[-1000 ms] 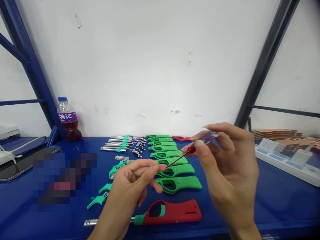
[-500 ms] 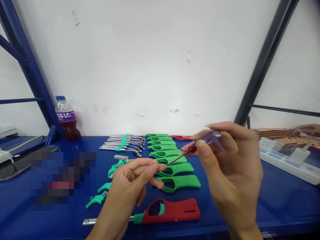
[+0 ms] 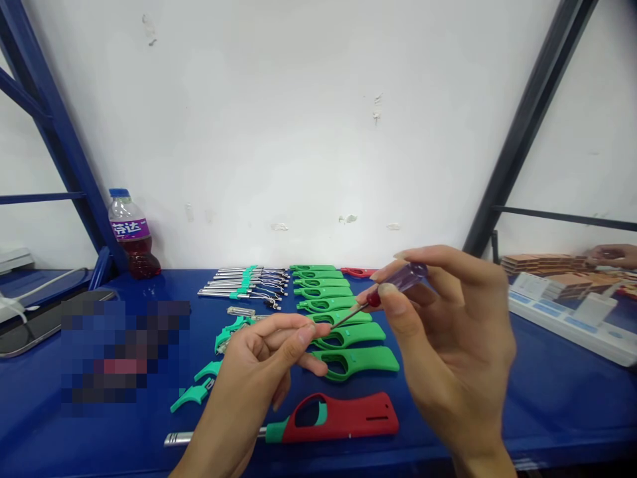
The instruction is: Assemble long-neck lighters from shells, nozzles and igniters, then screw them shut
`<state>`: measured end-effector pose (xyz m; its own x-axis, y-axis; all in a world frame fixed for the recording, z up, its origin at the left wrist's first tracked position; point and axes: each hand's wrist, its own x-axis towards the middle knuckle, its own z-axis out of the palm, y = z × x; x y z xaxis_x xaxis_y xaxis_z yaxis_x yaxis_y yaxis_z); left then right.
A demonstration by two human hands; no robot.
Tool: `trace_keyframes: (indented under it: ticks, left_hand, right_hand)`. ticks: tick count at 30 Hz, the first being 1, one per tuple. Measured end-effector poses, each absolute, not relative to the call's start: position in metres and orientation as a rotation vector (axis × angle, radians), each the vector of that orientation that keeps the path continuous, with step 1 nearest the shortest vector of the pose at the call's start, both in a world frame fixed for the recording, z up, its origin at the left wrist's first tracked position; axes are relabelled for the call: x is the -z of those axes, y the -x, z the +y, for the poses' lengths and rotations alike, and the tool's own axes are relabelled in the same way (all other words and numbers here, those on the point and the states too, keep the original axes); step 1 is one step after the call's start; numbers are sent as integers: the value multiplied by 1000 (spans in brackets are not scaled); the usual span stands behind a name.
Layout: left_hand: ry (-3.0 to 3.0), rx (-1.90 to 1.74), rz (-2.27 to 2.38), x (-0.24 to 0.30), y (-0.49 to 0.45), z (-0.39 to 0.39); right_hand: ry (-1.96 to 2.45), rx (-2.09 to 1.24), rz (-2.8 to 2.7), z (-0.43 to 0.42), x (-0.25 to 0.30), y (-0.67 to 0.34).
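Note:
My right hand point(image 3: 448, 338) is closed round a small screwdriver point(image 3: 398, 282) with a clear purple handle and a red collar; its thin shaft slants down-left toward my left fingertips. My left hand point(image 3: 263, 365) is raised above the bench with thumb and forefinger pinched on something too small to make out, right at the screwdriver's tip. Below both hands an assembled red lighter point(image 3: 318, 421) with a metal nozzle lies on the blue bench point(image 3: 547, 398). Behind it a row of several green lighter shells point(image 3: 343, 335) runs toward the wall.
Metal nozzle tubes with wires point(image 3: 243, 284) lie at the back, teal trigger parts point(image 3: 196, 392) at the left. A drink bottle point(image 3: 128, 232) stands by the blue rack post. At the right are stacked brown pieces point(image 3: 547, 264), a white tray point(image 3: 572, 312) and another person's hand point(image 3: 614, 253).
My right hand with the screwdriver has edged left and slightly down, closer to the left fingertips. The left hand has hardly moved. Another person's hand has appeared at the far right.

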<state>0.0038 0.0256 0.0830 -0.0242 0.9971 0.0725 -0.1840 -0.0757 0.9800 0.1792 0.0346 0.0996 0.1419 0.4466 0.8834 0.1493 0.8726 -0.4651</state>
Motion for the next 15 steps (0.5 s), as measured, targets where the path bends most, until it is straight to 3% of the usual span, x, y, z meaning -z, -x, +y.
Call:
trace_keyframes:
  ticks: [15]
  left_hand:
    - [-1174,-1329,1056,-80,-1,28]
  right_hand:
    - [520,-215,-1446,36,-99,-180]
